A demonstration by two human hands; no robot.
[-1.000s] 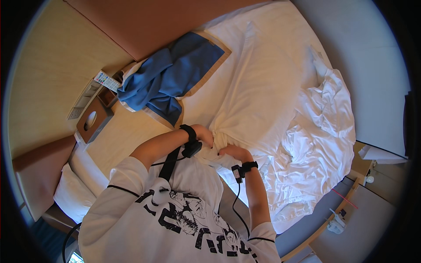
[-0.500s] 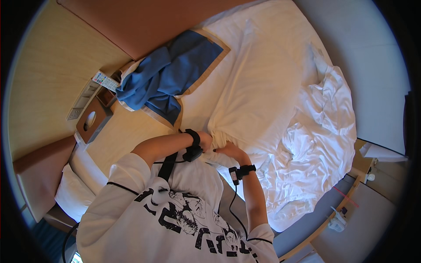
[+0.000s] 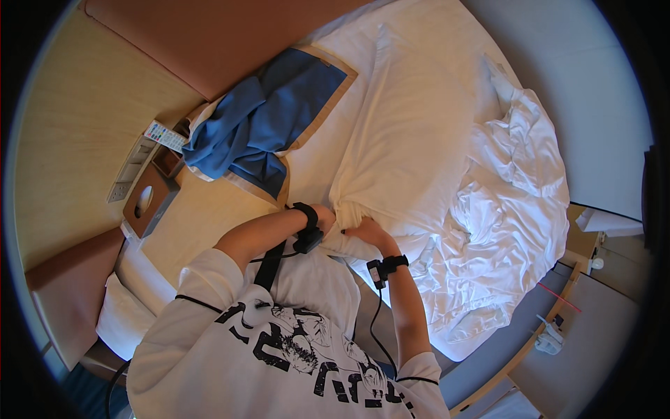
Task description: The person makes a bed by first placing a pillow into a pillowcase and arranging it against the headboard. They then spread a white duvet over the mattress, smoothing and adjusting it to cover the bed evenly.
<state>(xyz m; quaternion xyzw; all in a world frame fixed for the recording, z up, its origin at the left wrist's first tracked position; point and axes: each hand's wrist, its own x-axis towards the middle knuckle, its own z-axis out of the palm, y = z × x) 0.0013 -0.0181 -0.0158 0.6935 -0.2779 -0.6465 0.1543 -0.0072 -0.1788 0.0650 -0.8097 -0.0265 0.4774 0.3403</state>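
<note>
A long, puffy white pillow [image 3: 412, 146] in a white case lies lengthwise on the bed, its near end closest to me. At the near left corner my left hand [image 3: 324, 218] is closed on the case's fabric; a wrist strap and device partly hide its fingers. Just to the right, my right hand [image 3: 366, 232] grips the bunched cloth at the same end, fingers curled over it. The fabric between the two hands is gathered into small folds.
A rumpled white duvet [image 3: 513, 209] covers the bed's right side. Left of the pillow lies a crumpled blue bed runner [image 3: 279, 105] with a tan border. A remote control [image 3: 165, 134] and a brown tissue box [image 3: 148, 202] sit by the wall. A wooden-edged desk [image 3: 516, 342] stands at right.
Both hands keep their hold on the pillow's near end, with the right hand shifted slightly. The view has moved a little, and the pillow's far end lies slightly farther left in it.
</note>
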